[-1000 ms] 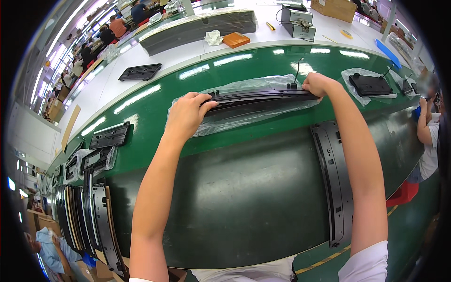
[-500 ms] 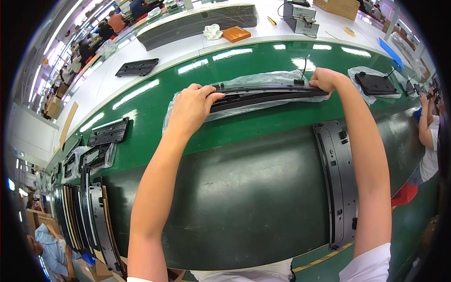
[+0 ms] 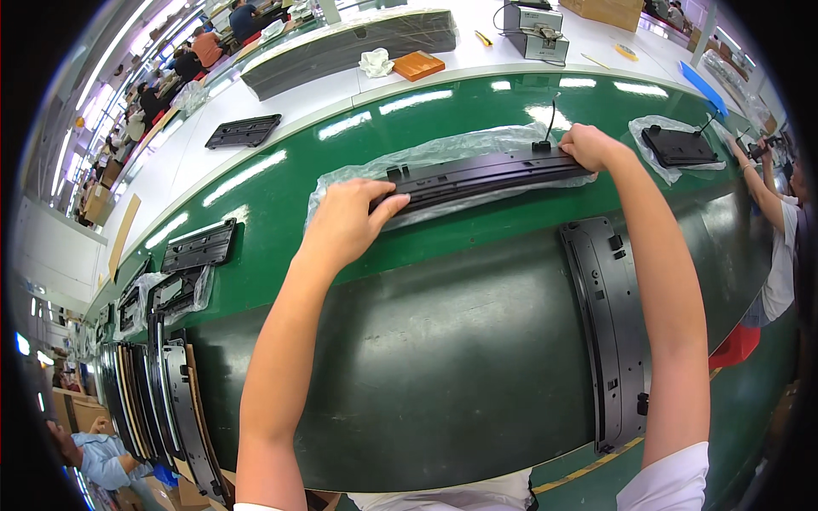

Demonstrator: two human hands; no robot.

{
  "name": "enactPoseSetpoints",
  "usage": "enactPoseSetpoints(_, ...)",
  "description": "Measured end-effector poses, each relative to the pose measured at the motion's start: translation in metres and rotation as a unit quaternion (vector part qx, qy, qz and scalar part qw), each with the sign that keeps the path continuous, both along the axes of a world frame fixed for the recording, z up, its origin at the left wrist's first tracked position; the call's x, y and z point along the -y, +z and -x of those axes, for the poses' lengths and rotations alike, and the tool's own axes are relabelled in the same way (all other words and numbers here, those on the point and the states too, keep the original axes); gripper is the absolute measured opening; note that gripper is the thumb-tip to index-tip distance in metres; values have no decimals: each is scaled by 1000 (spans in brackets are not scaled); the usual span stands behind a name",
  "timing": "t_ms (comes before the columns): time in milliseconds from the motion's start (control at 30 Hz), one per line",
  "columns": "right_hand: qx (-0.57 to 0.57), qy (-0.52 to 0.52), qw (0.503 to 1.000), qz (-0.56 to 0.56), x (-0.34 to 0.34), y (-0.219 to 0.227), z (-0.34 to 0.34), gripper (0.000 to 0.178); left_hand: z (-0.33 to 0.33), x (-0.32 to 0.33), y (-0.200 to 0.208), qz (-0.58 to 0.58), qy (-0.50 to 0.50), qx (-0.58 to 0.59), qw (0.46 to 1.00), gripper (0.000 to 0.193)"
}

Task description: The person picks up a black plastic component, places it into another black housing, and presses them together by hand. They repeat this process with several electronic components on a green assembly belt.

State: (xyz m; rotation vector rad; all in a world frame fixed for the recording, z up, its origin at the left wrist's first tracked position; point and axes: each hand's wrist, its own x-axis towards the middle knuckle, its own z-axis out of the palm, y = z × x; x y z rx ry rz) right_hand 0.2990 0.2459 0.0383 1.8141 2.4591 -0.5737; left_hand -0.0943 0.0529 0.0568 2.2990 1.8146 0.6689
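Observation:
A long black plastic panel (image 3: 486, 180) with ridges along its length lies across a clear plastic bag (image 3: 358, 177) on the green work surface. My left hand (image 3: 351, 220) grips its left end, thumb on the near side and fingers over the far edge. At the opposite end, my right hand (image 3: 590, 147) is closed on the panel's corner, its fingertips partly hidden. A thin black cable (image 3: 552, 119) stands up from a small block at the far edge, just left of my right hand. The panel's underside is hidden.
A curved black panel (image 3: 605, 341) lies by my right forearm. Several similar panels (image 3: 192, 417) stand in a row at lower left. Smaller black panels (image 3: 200, 245) rest at left, and one (image 3: 682, 146) sits on plastic at right. A co-worker's arm (image 3: 758, 192) reaches in at far right.
The black panel has turned about its length: its broad ridged face now shows where a narrow edge and a dark gap showed before. Both hands keep their ends; the co-worker's arm moved.

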Motion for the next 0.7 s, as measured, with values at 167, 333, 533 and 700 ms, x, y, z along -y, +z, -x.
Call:
enactPoseSetpoints(167,-52,-37,979,-192,7,-49,-11,29,7,38,-24,3,-3,51,999,54)
enactPoseSetpoints(333,91,-93,943,-307,47,-26,25,25,34,107,-47,-73,47,67,994,52)
enactPoseSetpoints(533,-124,87,941,-303,97,-21,120,39,49,156,-57,-75,92,107,987,46)
enactPoseSetpoints(700,4,72,970,-230,108,-60,145,72,49,157,-55,-66,106,153,980,42)
